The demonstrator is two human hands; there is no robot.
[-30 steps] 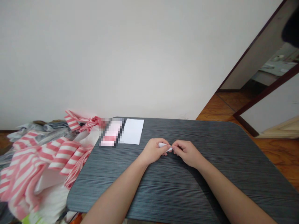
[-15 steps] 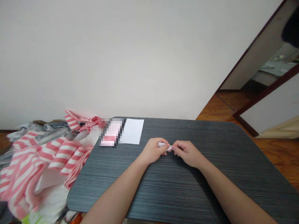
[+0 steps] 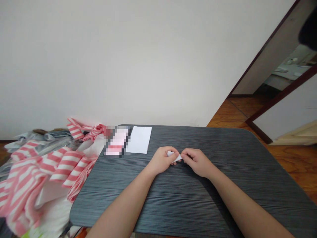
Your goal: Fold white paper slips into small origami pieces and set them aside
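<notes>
My left hand (image 3: 163, 160) and my right hand (image 3: 196, 161) meet near the middle of a dark grey striped table (image 3: 223, 185). Both are closed in a pinch on a small folded piece of white paper (image 3: 174, 156), held just above the tabletop between the fingertips. Most of the paper is hidden by my fingers. A flat white sheet of paper (image 3: 140, 139) lies on the table beyond my left hand, near the far edge.
A blurred pink and white object (image 3: 117, 142) lies left of the white sheet. Red-and-white striped plastic bags (image 3: 49, 168) are heaped against the table's left edge. A white wall stands behind; a wooden floor and doorway (image 3: 279, 86) are at the right.
Both hands stay pinched on the small paper with only slight finger shifts. The view has drifted a little to the right.
</notes>
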